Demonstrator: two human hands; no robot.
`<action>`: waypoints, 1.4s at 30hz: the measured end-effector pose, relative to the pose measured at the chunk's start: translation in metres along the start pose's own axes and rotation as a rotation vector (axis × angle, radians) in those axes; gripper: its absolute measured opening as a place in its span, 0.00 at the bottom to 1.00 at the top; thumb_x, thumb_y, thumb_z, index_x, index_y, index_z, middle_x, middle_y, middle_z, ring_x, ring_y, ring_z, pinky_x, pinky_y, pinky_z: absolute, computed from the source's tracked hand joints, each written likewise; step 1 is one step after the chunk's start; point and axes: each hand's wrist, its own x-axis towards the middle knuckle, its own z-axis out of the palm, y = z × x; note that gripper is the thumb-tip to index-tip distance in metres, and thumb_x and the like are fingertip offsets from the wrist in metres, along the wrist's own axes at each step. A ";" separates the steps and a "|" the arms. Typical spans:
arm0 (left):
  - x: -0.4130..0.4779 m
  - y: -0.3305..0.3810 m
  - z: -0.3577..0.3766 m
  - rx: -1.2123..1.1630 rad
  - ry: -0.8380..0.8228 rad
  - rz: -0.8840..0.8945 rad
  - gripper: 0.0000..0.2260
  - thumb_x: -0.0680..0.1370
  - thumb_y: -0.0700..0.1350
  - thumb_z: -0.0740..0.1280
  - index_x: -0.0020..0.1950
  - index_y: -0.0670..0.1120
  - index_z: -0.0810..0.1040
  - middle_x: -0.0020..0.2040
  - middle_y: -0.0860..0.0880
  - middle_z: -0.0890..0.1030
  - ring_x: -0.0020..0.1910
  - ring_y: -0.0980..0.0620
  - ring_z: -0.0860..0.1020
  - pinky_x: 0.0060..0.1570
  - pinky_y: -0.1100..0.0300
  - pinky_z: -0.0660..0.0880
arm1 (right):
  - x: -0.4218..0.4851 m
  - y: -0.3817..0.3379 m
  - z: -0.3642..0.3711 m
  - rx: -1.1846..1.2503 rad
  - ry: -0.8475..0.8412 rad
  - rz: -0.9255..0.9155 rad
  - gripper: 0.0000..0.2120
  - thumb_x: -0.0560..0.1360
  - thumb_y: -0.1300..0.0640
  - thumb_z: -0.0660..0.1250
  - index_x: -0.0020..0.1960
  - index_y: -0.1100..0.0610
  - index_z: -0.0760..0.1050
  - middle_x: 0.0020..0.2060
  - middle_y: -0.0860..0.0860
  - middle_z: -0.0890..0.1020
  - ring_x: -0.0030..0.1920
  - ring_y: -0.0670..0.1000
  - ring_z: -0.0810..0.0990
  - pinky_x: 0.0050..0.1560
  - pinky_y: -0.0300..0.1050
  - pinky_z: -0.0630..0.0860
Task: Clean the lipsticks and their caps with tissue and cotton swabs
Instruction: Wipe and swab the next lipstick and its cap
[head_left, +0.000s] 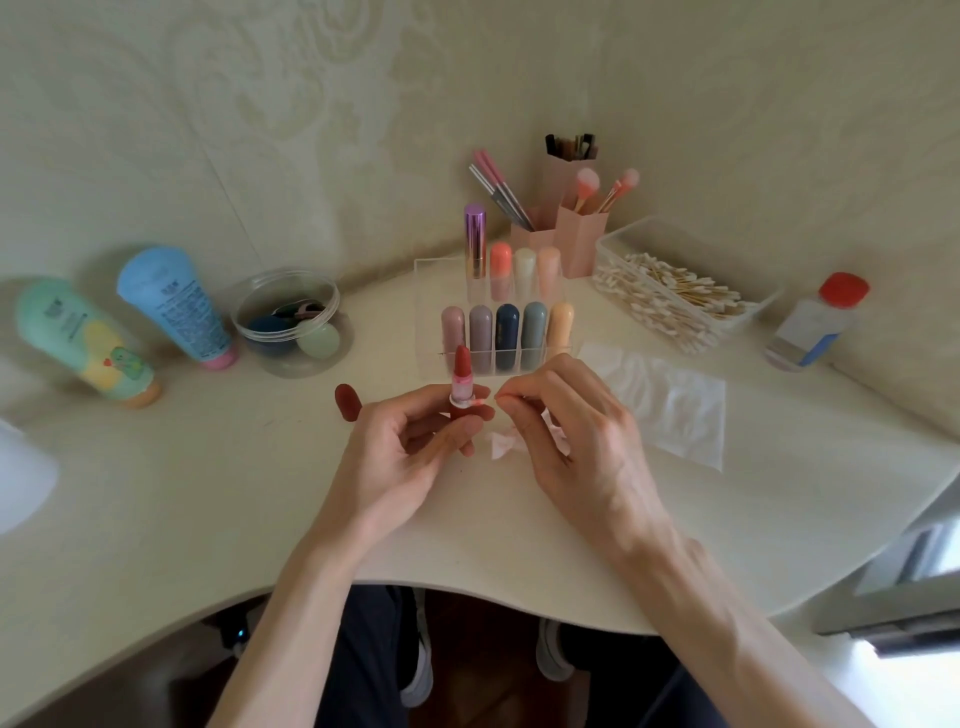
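My left hand (402, 447) grips an uncapped red lipstick (461, 382) upright at the middle of the table. My right hand (566, 431) pinches a cotton swab (480, 401) whose pink-stained tip touches the lipstick's white collar. The lipstick's red cap (347, 401) lies on the table just left of my left hand. A crumpled stained tissue (504, 446) lies under my right hand. A flat tissue (670, 400) is spread to the right.
A clear rack (426, 312) of capped lipsticks stands behind my hands. A box of cotton swabs (675, 296) and a red-capped bottle (815, 322) are at right. Two tubes (171, 306) and a clear jar (291, 322) sit at left. Pink brush holders (576, 234) stand at the back.
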 end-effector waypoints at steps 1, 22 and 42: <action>0.000 0.000 0.000 0.000 0.004 -0.003 0.12 0.76 0.45 0.72 0.58 0.43 0.85 0.47 0.50 0.88 0.38 0.53 0.82 0.50 0.65 0.77 | 0.000 0.000 0.000 -0.002 0.000 -0.006 0.03 0.82 0.63 0.70 0.50 0.60 0.83 0.44 0.50 0.80 0.43 0.47 0.76 0.45 0.36 0.72; -0.001 0.000 0.000 0.019 0.000 0.000 0.12 0.77 0.35 0.73 0.57 0.49 0.85 0.43 0.55 0.87 0.46 0.56 0.86 0.52 0.66 0.78 | 0.000 0.002 0.001 0.082 -0.053 0.058 0.07 0.82 0.59 0.72 0.57 0.58 0.86 0.45 0.41 0.75 0.44 0.32 0.73 0.49 0.28 0.67; -0.002 0.003 0.002 -0.079 0.033 0.029 0.10 0.73 0.33 0.75 0.53 0.41 0.83 0.43 0.48 0.87 0.39 0.48 0.85 0.49 0.59 0.82 | 0.001 0.000 0.001 0.325 -0.141 0.190 0.06 0.81 0.60 0.72 0.55 0.57 0.87 0.40 0.49 0.79 0.37 0.50 0.75 0.41 0.37 0.69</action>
